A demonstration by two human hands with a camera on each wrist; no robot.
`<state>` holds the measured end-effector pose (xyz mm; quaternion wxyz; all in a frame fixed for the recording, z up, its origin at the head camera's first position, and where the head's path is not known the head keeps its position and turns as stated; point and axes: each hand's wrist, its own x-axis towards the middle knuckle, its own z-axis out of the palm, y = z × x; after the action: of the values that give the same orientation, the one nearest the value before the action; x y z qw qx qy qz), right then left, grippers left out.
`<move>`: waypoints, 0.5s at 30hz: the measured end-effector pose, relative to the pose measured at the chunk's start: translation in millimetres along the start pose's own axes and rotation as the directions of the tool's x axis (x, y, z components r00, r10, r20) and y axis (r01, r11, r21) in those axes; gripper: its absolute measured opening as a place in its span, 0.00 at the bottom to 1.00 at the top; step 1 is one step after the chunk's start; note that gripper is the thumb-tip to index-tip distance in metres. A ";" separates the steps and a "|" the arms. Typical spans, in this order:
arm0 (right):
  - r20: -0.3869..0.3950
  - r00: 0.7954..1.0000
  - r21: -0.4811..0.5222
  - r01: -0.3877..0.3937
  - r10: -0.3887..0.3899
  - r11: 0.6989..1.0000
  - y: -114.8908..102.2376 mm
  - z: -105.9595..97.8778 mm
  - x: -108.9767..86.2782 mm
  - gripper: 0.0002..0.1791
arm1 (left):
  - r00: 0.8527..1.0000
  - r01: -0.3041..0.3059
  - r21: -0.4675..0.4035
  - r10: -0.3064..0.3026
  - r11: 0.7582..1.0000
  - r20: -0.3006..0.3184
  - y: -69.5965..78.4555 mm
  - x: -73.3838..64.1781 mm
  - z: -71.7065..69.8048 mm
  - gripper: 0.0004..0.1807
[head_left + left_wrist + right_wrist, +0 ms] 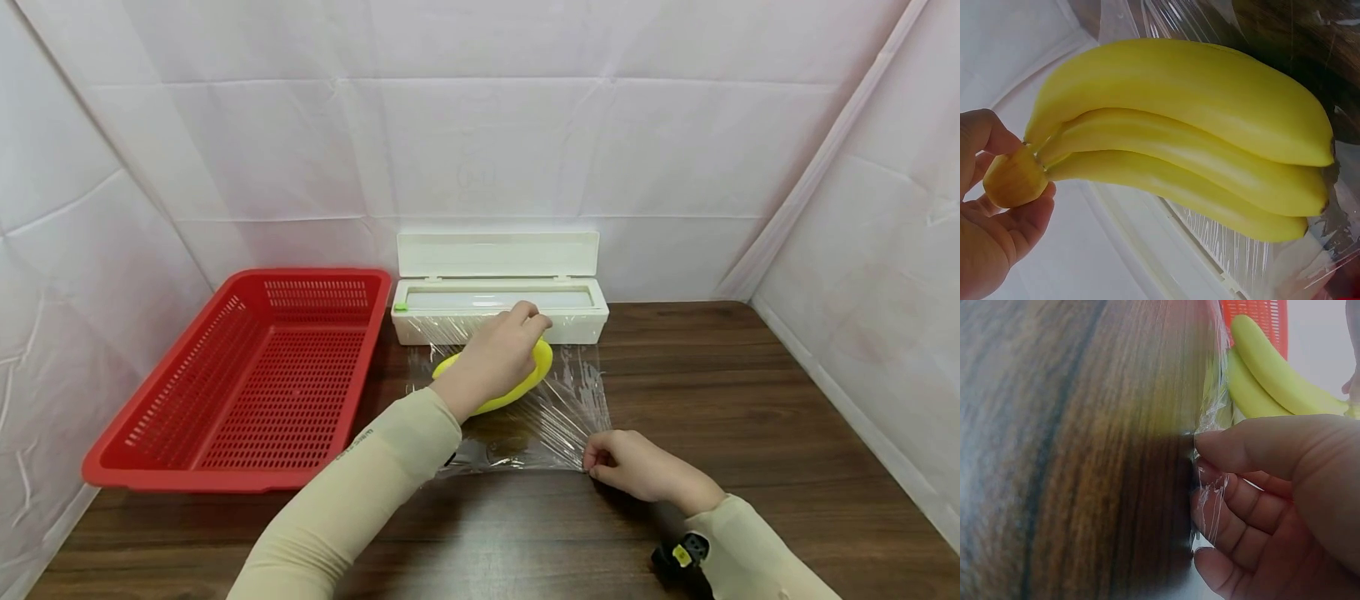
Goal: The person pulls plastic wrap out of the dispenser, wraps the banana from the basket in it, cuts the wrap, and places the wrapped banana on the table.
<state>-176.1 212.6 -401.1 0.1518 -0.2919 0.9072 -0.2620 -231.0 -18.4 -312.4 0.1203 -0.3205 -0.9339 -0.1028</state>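
A bunch of bananas hangs from my left hand, whose thumb and fingers grip the brown stem end. In the head view that hand and forearm cover part of the bunch, which is over a sheet of clear cling film. The film runs forward over the table from a white cling film box with its lid up. At the film's near right corner, my right hand pinches the edge between thumb and fingers. Creases fan out from that corner, and some film bunches against the fingers in the right wrist view.
A red plastic basket with slotted walls stands to the left of the film. A small green piece sits at the box's left end. White fabric walls enclose the back and sides of the dark wooden table.
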 end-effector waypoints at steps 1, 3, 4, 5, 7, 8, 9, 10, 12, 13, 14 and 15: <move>0.001 1.000 -0.002 0.000 0.000 1.000 -0.1 -0.1 0.2 0.06 | 1.000 -0.001 0.001 0.001 1.000 -0.004 0.6 0.6 0.4 0.25; 0.003 1.000 -0.006 0.000 0.000 1.000 0.0 -0.2 0.5 0.06 | 1.000 -0.006 0.001 0.006 1.000 -0.010 1.5 2.3 2.4 0.25; 0.006 1.000 -0.007 -0.001 0.001 1.000 0.0 -0.3 0.6 0.06 | 1.000 -0.009 0.001 0.009 1.000 -0.014 2.1 3.1 3.4 0.25; 0.009 1.000 -0.009 -0.001 0.001 1.000 0.0 -0.3 0.7 0.06 | 1.000 -0.011 0.000 0.011 1.000 -0.017 2.7 3.7 4.4 0.25; 0.015 1.000 -0.009 0.000 0.000 1.000 -0.3 -0.1 0.9 0.06 | 0.999 -0.020 -0.001 0.020 1.000 -0.030 3.9 5.2 7.0 0.25; 0.017 1.000 -0.009 0.001 -0.001 1.000 -0.6 0.0 0.9 0.06 | 0.999 -0.022 -0.001 0.022 1.000 -0.035 4.3 6.0 8.7 0.25; 0.019 1.000 -0.009 0.003 -0.003 1.000 -0.9 0.1 1.0 0.06 | 0.999 -0.025 -0.003 0.025 1.000 -0.042 4.9 6.6 10.3 0.25; 0.018 1.000 -0.011 0.007 -0.007 1.000 -1.3 0.3 1.1 0.06 | 0.999 -0.028 -0.003 0.027 1.000 -0.046 5.4 7.2 11.7 0.25; 0.014 1.000 -0.017 0.015 -0.015 1.000 -2.2 0.5 1.3 0.06 | 0.998 -0.030 0.002 0.030 1.000 -0.053 6.1 8.2 14.9 0.23; 0.009 1.000 -0.022 0.018 -0.018 1.000 -2.8 0.5 1.2 0.06 | 0.998 -0.029 0.004 0.029 1.000 -0.054 6.7 8.9 16.3 0.23; 0.004 1.000 -0.030 0.022 -0.022 0.999 -3.4 0.6 0.9 0.07 | 0.998 -0.030 0.008 0.030 1.000 -0.056 7.2 9.4 17.8 0.22; -0.002 1.000 -0.039 0.025 -0.025 0.999 -4.0 0.6 0.8 0.07 | 0.998 -0.031 0.014 0.032 0.999 -0.056 7.9 10.1 19.1 0.22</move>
<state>-174.6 209.1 -399.5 0.1415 -0.3060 0.9086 -0.2467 -236.9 -1.3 -326.7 0.1503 -0.3313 -0.9256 -0.1040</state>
